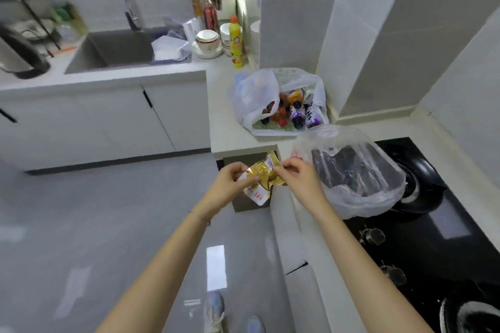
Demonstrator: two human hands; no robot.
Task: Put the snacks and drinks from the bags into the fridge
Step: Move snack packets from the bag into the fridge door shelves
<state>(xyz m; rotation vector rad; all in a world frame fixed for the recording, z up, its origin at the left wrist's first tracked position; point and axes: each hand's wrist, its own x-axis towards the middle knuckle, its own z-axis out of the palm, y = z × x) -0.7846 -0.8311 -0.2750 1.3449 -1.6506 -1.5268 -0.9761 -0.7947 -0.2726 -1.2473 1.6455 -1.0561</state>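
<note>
A gold and white snack packet (pixel 263 177) hangs between both my hands in front of the counter edge. My left hand (pixel 232 182) pinches its left side and my right hand (pixel 300 177) pinches its right side. A white plastic bag (pixel 251 94) lies open on the counter corner, with several drink bottles (pixel 295 109) inside, orange, red and purple. A second, clear plastic bag (pixel 378 194) sits on the black hob just right of my right hand, holding dark packets (pixel 343 167). No fridge is in view.
A black gas hob (pixel 433 238) with knobs fills the right. A sink (pixel 113 48) with a tap, bowls (pixel 207 39), a yellow bottle (pixel 236 43) and sauce bottles line the back counter. A kettle (pixel 19 51) stands far left. Grey floor lies below.
</note>
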